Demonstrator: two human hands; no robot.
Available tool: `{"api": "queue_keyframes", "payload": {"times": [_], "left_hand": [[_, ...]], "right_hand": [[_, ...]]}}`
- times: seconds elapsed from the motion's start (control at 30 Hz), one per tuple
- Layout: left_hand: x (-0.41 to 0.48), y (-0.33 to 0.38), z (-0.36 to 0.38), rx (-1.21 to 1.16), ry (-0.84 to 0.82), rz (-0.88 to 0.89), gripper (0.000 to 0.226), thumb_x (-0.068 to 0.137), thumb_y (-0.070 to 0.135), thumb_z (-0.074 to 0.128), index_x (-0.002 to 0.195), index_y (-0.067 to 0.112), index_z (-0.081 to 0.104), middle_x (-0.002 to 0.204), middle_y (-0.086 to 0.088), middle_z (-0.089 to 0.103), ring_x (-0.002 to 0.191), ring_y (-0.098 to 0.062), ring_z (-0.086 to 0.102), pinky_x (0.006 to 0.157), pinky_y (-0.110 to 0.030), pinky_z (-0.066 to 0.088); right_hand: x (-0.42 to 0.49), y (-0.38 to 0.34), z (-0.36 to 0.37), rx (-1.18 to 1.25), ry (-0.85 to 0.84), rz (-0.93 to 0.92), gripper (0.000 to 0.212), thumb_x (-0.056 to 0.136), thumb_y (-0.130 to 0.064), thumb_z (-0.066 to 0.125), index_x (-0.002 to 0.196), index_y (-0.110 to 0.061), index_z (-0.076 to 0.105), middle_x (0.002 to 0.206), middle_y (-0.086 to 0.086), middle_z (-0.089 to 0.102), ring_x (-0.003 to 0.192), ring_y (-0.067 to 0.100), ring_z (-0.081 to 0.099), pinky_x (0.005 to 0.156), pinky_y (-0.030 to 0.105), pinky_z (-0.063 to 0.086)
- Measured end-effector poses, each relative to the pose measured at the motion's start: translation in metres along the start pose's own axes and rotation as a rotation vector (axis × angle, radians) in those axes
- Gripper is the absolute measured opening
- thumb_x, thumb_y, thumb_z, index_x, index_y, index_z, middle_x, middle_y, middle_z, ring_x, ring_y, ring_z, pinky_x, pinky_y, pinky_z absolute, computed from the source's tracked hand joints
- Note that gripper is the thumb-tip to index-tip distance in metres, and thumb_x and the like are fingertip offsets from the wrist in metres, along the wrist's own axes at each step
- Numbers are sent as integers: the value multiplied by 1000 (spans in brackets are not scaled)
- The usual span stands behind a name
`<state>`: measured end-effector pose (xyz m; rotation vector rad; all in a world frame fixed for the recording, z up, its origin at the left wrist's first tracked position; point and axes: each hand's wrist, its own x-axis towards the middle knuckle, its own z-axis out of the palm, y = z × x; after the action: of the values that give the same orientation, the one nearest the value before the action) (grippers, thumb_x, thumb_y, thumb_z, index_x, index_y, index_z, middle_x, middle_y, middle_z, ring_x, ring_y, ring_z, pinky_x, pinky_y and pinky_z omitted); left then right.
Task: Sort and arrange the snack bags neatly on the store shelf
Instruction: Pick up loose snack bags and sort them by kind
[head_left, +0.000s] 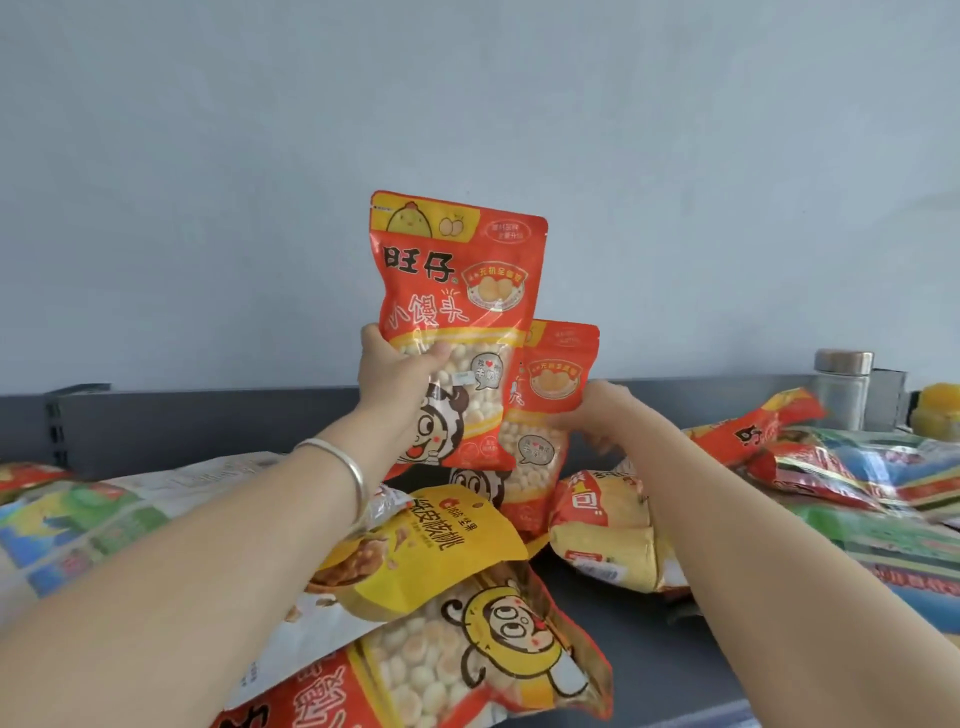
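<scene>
While a yellow walnut bag (431, 545) and other loose snack bags (467, 654) lay jumbled on the near shelf (649, 665), pairing of matches was in hand: the left hand (395, 379) gripped a raised red bag (457, 291), fingers curled round it; the right hand (605, 410) pinched its twin (550, 395) just behind. Next, likely, both wanted standing upright together at the back.

Plain pale-blue wall (467, 104) — dark grey shelf back rail (208, 415).

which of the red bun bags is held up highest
The red bag in the left hand, raised above the pile. Its twin in the right hand sits lower behind it; a third lies flat at the front.
</scene>
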<state>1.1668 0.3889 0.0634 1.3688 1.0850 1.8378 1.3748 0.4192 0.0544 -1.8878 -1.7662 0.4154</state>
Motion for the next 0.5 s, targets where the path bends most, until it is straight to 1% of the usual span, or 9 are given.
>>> {"api": "queue_keyframes", "payload": {"times": [0.07,0.1,0.13,0.17,0.23,0.3,0.37,0.43,0.5], "left_hand": [[-2,-2,11,-26,5,11,44,82,16,71,112,17,39,102,1,58,93,-17,59,89,-40,48],[-4,-2,16,-51,14,15,44,83,16,71,113,17,39,105,0,58,96,-17,59,89,-39,48],[-4,-3,20,-82,15,16,45,83,17,70,115,17,39,107,0,58,97,-17,59,89,-38,47],[-4,-5,23,-111,0,9,45,84,17,69,116,17,38,108,0,58,98,-17,58,88,-37,46],[-4,-14,29,-108,-89,-44,43,87,18,65,120,18,37,111,-2,58,102,-19,58,91,-40,46],[-3,-28,35,119,-185,-79,45,92,23,56,129,17,32,121,-6,55,112,-27,55,98,-46,43],[-3,-42,37,480,-224,-67,55,94,30,50,140,16,23,131,-12,50,119,-34,49,104,-48,37],[-2,-47,36,675,-227,-83,68,96,35,45,149,19,5,140,-16,35,124,-38,43,106,-46,35],[-4,-46,33,723,-275,-6,79,96,37,47,150,23,-8,144,-15,21,126,-36,39,106,-42,33]], "right_hand": [[-9,-2,-11,-122,112,-3,31,88,-41,58,91,-11,62,77,4,68,72,21,70,77,35,58],[-11,-4,-15,-133,154,-39,31,89,-39,55,87,-9,63,74,3,68,67,19,69,73,33,58],[-13,-7,-17,-30,140,-83,30,92,-34,54,90,-6,64,78,3,68,66,19,67,70,32,57],[-16,-12,-18,136,83,-130,24,93,-26,54,101,-5,65,89,2,68,71,19,67,71,34,58],[-26,-20,-18,436,-68,-170,26,92,-18,60,118,-15,58,109,3,66,87,22,69,79,36,58],[-31,-20,-13,448,-67,-136,18,90,-21,63,105,-15,55,114,13,65,97,27,66,88,44,56],[-33,-16,-6,285,8,-72,24,91,-29,62,99,-9,51,109,17,63,97,29,64,89,45,55],[-36,-13,0,203,6,-25,37,92,-38,61,111,-8,49,103,11,60,97,28,64,81,39,57],[-36,-14,8,309,-49,5,48,88,-45,65,119,-11,49,111,6,62,94,25,67,78,36,57]]}}
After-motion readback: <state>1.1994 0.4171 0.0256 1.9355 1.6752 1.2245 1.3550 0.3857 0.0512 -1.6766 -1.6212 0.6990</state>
